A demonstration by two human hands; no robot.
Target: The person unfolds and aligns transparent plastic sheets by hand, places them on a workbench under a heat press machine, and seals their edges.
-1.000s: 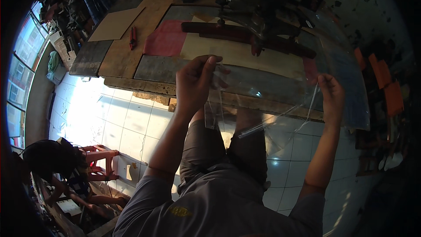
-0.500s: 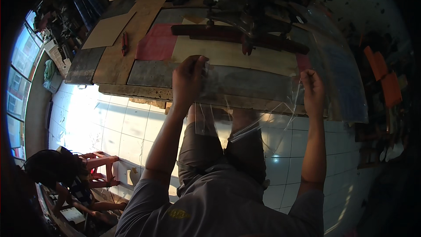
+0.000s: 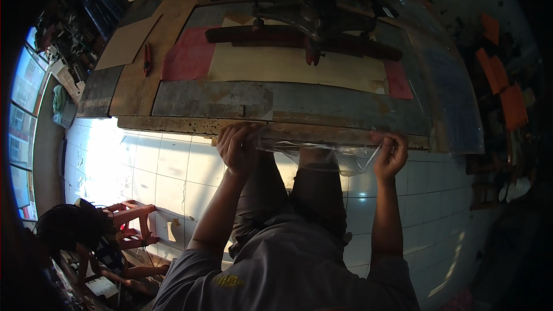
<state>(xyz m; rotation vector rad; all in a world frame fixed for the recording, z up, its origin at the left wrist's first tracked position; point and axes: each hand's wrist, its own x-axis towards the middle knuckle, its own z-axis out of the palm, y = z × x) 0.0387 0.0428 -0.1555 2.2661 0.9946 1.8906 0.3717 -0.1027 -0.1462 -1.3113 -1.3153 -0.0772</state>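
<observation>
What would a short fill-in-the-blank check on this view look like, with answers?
1. The clear film is held by the left hand and the ____ hand.
2. The red tool lies to the ____ of the pale yellow sheet.
3. That sheet lies between ____ pink pieces.
4. The red stool stands on the tiled ____.

Missing words: right; left; two; floor.

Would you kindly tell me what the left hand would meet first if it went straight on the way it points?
Probably the table edge, right by the left hand, though depth is unclear.
</observation>
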